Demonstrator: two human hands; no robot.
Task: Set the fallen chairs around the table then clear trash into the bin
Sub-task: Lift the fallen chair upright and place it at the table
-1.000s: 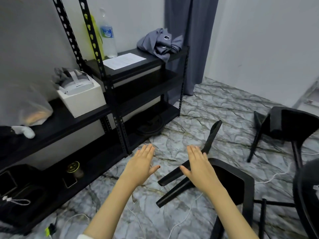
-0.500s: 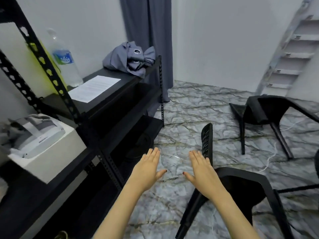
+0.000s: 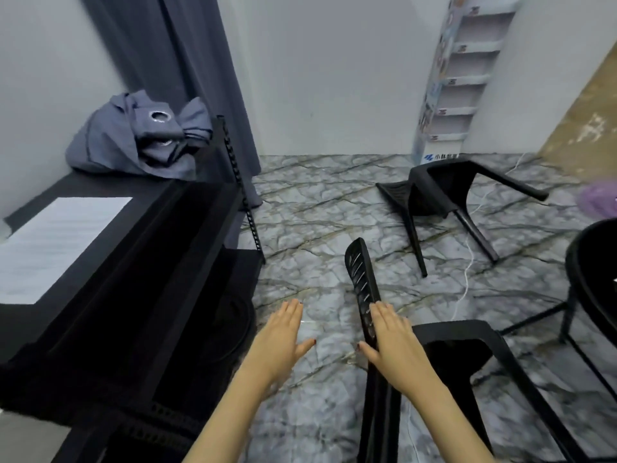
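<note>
Black plastic slatted chair (image 3: 467, 327) toppled beneath your right hand (image 3: 394, 339), left hand (image 3: 280, 332) beside. Both flat, empty. Grip backrest (image 3: 362, 279) two-handed, lift evenly.

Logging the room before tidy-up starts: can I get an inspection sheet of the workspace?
Surface: marble-patterned floor, no trash seen.
Job's things: near chair and far chair both tipped over; round black table at right; no bin seen.
Clutter: paper sheet and grey cloth bundle on black rack; blurred purple thing.
Grippers: left hand open above floor; right hand open over near chair's backrest, contact unclear.
Cables: white cable across floor.
Surroundings: grey curtain, white shelf unit against wall.
</note>
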